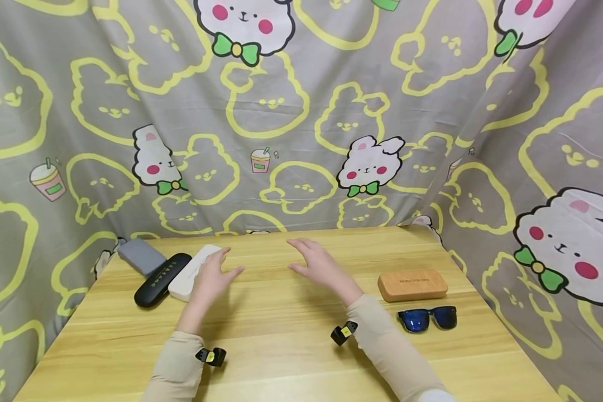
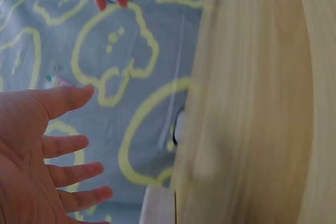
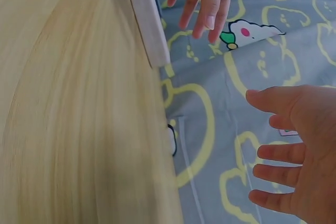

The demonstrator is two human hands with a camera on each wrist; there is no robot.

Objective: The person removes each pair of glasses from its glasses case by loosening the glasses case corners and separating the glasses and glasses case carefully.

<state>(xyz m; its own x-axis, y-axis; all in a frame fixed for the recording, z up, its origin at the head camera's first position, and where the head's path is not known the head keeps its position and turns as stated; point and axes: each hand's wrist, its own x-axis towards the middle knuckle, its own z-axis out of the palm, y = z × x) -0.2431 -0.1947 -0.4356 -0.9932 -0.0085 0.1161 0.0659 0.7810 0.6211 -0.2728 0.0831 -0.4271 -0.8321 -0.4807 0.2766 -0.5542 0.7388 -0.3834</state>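
White case (image 1: 188, 275), oblong, faintly lettered

Grey fabric curtain (image 1: 281, 190) with yellow cartoon outlines; yellow wood-grain rectangular tabletop (image 1: 281, 346)

Pink-cheeked white bunnies (image 1: 369, 162) wear green bows in the print; plain blue-grey rectangular case (image 1: 142, 255), rounded black case (image 1: 162, 280) with faint lettering, oblong white case (image 1: 187, 278), boxy tan-orange case (image 1: 413, 286) with dark lettering, glossy dark-framed sunglasses (image 1: 422, 320) with blue lenses, plain beige fabric sleeves (image 1: 397, 352).

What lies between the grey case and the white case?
The black case lies between the grey case and the white case; the head view shows this.
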